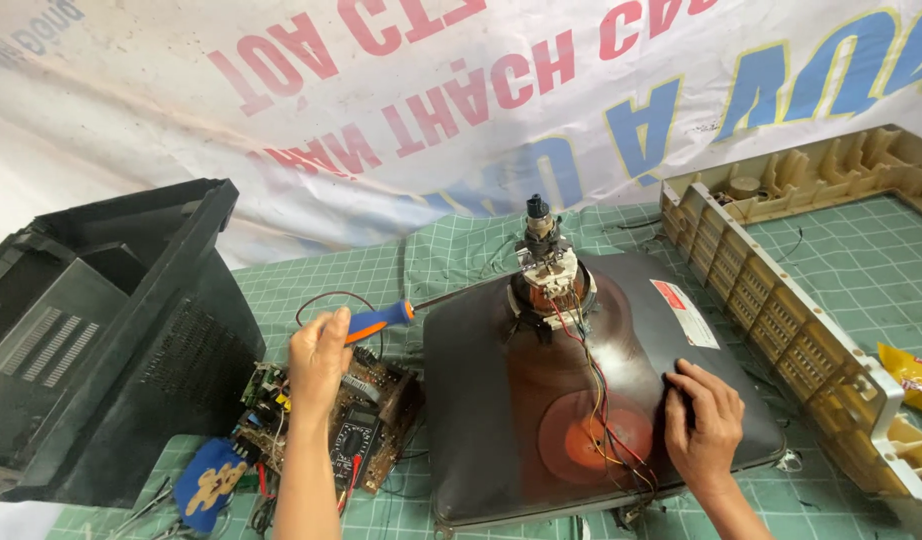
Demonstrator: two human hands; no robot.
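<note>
At mid-bench, on the green grid mat (861,250), a bare picture tube (581,400) lies face down, dark funnel up, glass neck rising from its centre. The neck carries the copper deflection yoke (551,290) and a small socket board (539,225) on top; long axis of the neck close to vertical, tip pointing up and slightly away from the wearer. Red, yellow and black wires (596,390) trail from the yoke down over the reddish patch of the funnel toward the near edge.

Left hand (319,355) is closed around the orange-and-blue handle of a screwdriver (381,320). The shaft runs right and a little upward, tip at the yoke's base; whether it touches, cannot tell. Right hand (703,418) lies flat, fingers loosely spread, pressing the right flank of the funnel and gripping nothing.

Judged step: working at the yoke or its clamp while steadying the tube. The next move would call for a firm brace from the right hand and a careful tip, the neck being the fragile part.

Outward: a loose circuit board (371,410) lies just left of the tube under the left wrist; beyond it a black rear cabinet (111,330). A beige front frame (781,300) lies at right, a yellow snack packet (916,375) beside it. A printed tarp (431,100) hangs behind.
</note>
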